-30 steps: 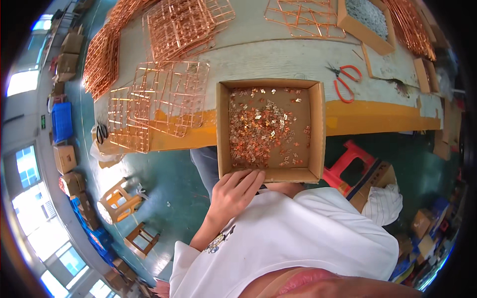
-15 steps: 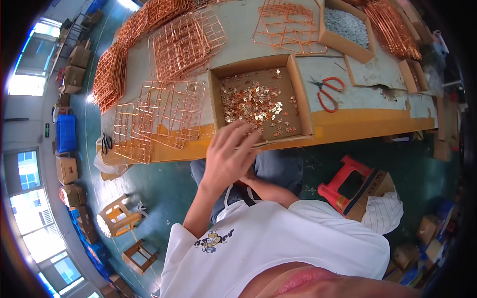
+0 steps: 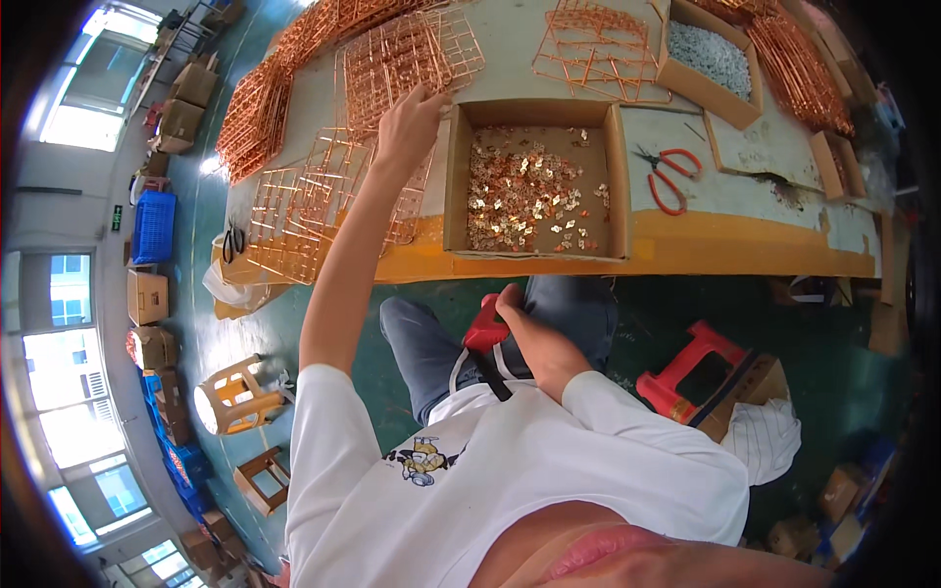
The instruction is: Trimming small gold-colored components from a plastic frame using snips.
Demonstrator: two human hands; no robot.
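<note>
My left hand (image 3: pixel 408 129) reaches forward over the table to the near right corner of a stack of copper-coloured wire racks (image 3: pixel 387 59). Its fingers are bent and close together at the racks' edge. Beside that hand is an open cardboard box (image 3: pixel 616 181) with many small shiny copper-coloured metal pieces (image 3: pixel 529 191) spread over its bottom. Below the table edge, my right hand (image 3: pixel 509 300) is between my thighs, against a red plastic stool (image 3: pixel 483 328); its fingers are mostly hidden. More wire racks (image 3: pixel 304 211) lie by my left forearm.
Red-handled pliers (image 3: pixel 669 181) lie right of the box. Behind them stands a carton of small pale pieces (image 3: pixel 708 59). Stacked racks (image 3: pixel 253 127) line the far left. Another red stool (image 3: pixel 691 367) stands at the right, and black-handled scissors (image 3: pixel 232 242) are at the table's left end.
My left hand has gone from above the box of metal pieces forward and left to the racks. My right hand, half hidden before, now shows beside the red stool. The view has shifted slightly.
</note>
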